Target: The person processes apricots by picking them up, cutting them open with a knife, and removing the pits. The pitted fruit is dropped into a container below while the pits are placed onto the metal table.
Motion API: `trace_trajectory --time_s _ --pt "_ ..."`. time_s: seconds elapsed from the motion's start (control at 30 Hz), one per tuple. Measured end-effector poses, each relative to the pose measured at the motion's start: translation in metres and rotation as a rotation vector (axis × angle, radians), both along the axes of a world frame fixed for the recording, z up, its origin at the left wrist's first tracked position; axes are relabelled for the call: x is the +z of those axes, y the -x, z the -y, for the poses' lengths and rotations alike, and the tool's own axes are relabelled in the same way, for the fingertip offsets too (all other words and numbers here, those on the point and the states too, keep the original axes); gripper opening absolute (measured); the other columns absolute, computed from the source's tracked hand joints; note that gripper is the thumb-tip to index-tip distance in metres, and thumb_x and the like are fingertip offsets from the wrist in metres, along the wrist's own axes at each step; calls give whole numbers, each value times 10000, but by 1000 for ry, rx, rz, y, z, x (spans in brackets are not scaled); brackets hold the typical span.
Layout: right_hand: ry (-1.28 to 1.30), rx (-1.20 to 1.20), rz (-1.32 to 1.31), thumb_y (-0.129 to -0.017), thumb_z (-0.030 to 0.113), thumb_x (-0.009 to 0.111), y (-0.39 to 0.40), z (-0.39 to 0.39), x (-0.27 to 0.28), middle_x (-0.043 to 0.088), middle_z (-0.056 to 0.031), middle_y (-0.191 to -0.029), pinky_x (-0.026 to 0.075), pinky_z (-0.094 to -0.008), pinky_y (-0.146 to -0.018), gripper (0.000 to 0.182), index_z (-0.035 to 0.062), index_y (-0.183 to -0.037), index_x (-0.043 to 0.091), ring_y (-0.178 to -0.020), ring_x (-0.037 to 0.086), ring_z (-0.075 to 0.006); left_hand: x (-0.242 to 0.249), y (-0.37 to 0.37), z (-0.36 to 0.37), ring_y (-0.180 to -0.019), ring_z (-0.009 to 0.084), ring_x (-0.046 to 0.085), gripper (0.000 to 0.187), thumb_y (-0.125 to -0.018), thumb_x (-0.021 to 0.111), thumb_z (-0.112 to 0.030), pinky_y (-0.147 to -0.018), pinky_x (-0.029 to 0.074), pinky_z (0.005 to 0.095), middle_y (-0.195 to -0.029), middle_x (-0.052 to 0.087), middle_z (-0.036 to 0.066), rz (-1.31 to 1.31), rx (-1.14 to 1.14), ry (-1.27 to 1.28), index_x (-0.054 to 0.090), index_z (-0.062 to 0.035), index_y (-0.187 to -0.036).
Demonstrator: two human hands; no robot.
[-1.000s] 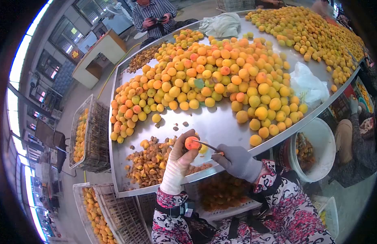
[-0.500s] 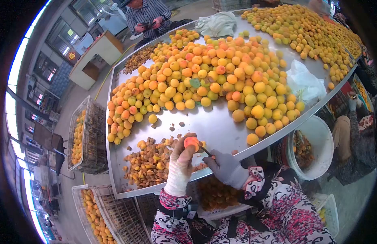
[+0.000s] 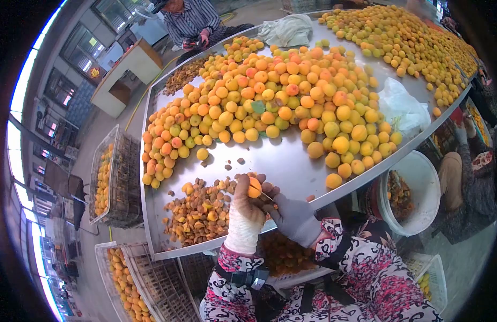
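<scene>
My left hand (image 3: 247, 205) pinches the orange fruit (image 3: 254, 188) below centre; my right hand (image 3: 295, 216) clamps the thin tool (image 3: 266, 195). Its long axis slants, pointing upper left.

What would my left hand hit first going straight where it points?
Your left hand would likely meet the near edge of the fruit heap across the metal tabletop, though its height is unclear.

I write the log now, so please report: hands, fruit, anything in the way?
Left hand holds orange fruit. Gloved right hand on thin tool, at the fruit. Brown-and-orange heap close beside left hand, not between hands.
</scene>
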State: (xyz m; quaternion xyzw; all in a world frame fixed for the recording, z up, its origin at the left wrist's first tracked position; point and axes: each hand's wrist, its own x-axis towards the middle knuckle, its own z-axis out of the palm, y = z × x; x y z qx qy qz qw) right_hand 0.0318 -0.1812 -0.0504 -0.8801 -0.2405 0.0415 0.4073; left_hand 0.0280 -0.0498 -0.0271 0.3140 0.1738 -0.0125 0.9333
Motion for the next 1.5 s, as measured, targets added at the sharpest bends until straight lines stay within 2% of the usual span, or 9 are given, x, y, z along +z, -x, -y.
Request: trace_trajectory --time_s 0.2,0.3,0.47,0.77,0.83,1.23,1.37,1.4,1.5 --pt "-104 -23 -196 -890 322 474 9 -12 -15 609 -159 -721 453 -413 -579 341 33 -1067 505 -670 597 -354 -21 -4 -6 -901 283 569 368 -838 550 -305 -815 479 415 -974 564 115 99 43 164 488 -8 -1048" --pt "-387 -70 -183 -897 320 475 5 -23 -42 577 -79 -665 427 -337 -518 319 23 -1005 520 -567 567 -238 -18 0 -5 -988 306 543 414 -808 535 -234 -877 446 425 -1067 540 141 136 -7 182 449 13 -1129" --pt "-813 -19 -898 -902 294 482 -2 -12 -8 481 27 -643 331 -190 -491 276 36 -978 542 -552 419 -47 3 8 4 -1106 341 487 530 -743 506 -134 -940 398 439 -1178 490 175 135 -12 66 381 44 -1225" --pt "-333 -86 -380 -782 416 630 -33 27 30 589 -118 -733 450 -323 -631 435 20 -943 548 -690 585 -200 4 14 -13 -1115 325 484 519 -714 512 -69 -932 394 356 -1199 480 165 136 -163 -84 432 -11 -1223" --pt "-368 -72 -364 -763 422 644 -37 26 26 599 -118 -737 457 -323 -636 447 21 -941 555 -698 600 -220 1 14 -12 -1078 279 501 499 -741 486 -36 -896 404 307 -1203 475 153 615 -256 -1401 427 -36 -1237" --pt "-566 -276 -261 -756 319 645 -39 18 17 614 -126 -745 483 -315 -646 367 9 -933 562 -696 617 -218 -10 11 -16 -855 256 607 324 -819 473 -78 -777 500 352 -983 570 149 48 -60 -78 467 25 -1126" --pt "-300 70 -404 -762 338 637 -28 23 25 626 -120 -805 484 -311 -683 366 51 -981 571 -756 623 -241 -18 7 -20 -918 225 574 382 -813 490 -120 -772 515 347 -1111 512 170 58 3 -180 458 68 -1144" --pt "-273 191 -344 -762 276 680 -25 20 20 571 -15 -734 429 -227 -607 340 46 -992 582 -677 507 -67 -22 5 -23 -884 214 577 386 -833 498 -158 -718 520 325 -1065 532 171 68 4 -136 459 65 -1145" --pt "109 551 -397 -772 320 670 -22 18 19 564 -2 -701 425 -222 -618 355 45 -983 592 -656 514 -79 -27 7 -30 -824 208 590 392 -853 534 -259 -692 521 316 -976 560 143 81 -35 -28 483 42 -1099"
